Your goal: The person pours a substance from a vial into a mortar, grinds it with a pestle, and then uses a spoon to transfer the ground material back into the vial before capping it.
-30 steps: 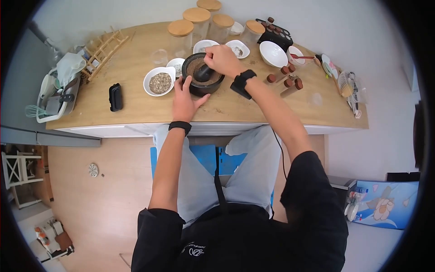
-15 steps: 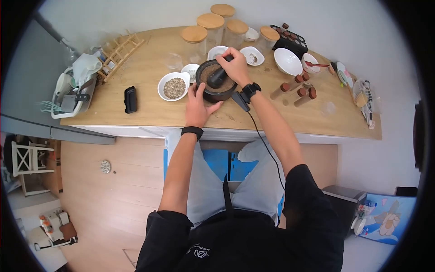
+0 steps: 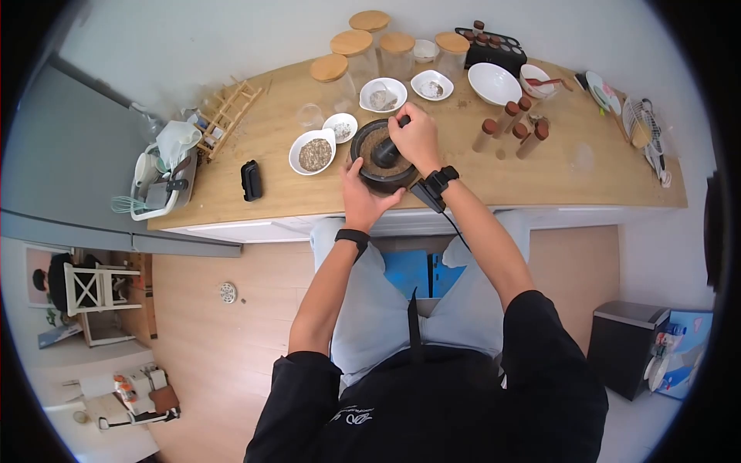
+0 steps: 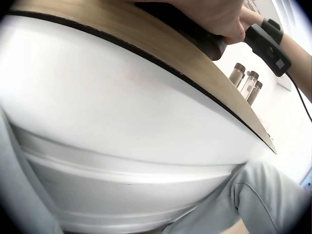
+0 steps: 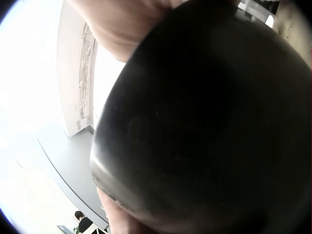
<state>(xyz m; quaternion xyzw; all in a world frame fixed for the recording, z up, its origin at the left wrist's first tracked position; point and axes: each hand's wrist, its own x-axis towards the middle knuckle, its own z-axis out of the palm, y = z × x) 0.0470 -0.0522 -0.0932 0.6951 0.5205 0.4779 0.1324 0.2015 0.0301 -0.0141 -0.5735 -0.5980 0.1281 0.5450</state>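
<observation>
A dark stone mortar (image 3: pixel 356 145) with brown ground stuff inside stands on the wooden counter. My right hand (image 3: pixel 417 140) grips the black pestle (image 3: pixel 387 154) near its upper end. The pestle leans to the upper right, its broad end down in the mortar. Fingers of my left hand (image 3: pixel 366 202) curve against the mortar's left side, and the thumb lies along its front. In the left wrist view, the mortar's dark lower edge (image 4: pixel 214 51) shows beside my left hand. A smooth black surface fills most of the right wrist view.
Just left of the mortar are a white bowl of coarse flakes (image 3: pixel 315 155) and a small white dish (image 3: pixel 347 136). Wooden-lidded jars (image 3: pixel 329 68) line the back. Brown-capped tubes (image 3: pixel 485 137) stand to the right. A black case (image 3: pixel 252 180) lies farther left.
The head view has swung, so the counter sits farther right. My right hand has shifted around the mortar with the pestle, whose tilt differs. My left hand keeps its place on the mortar.
</observation>
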